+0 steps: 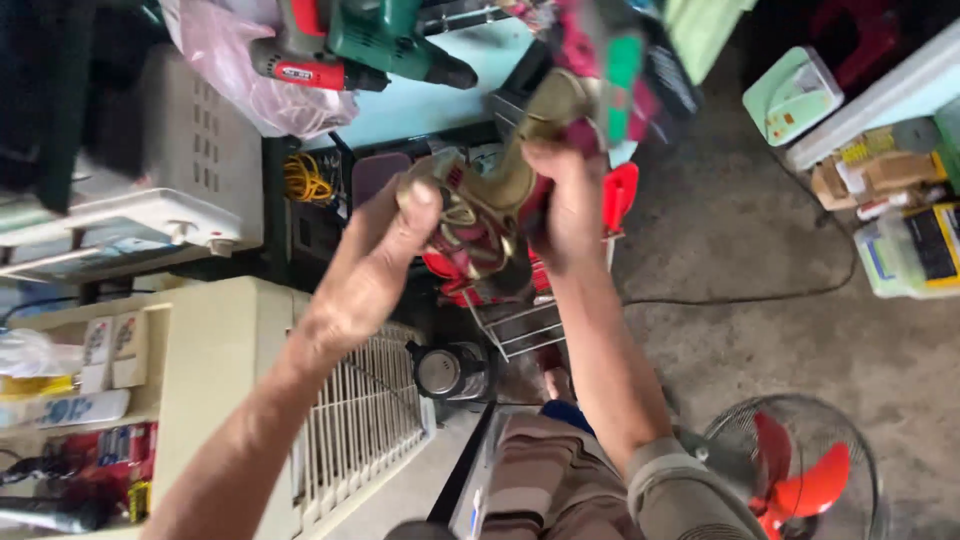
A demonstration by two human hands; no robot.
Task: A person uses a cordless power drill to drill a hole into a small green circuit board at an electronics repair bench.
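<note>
My left hand [385, 250] and my right hand [565, 200] are both raised in front of me, gripping a bundle of crumpled cloth [480, 215] in olive, red and cream. The left fingers pinch its left end; the right fist closes around its right side, where the cloth rises toward a blurred red and green piece [600, 60]. The picture is motion-blurred, so the cloth's exact shape is unclear.
A green and red power drill [360, 45] lies on a light blue shelf at top. Below are a cream appliance casing with a white grille [365, 420], a small motor [445, 370], a wire rack [525, 325], a red-bladed fan [790, 470], and boxes [880, 170] at right.
</note>
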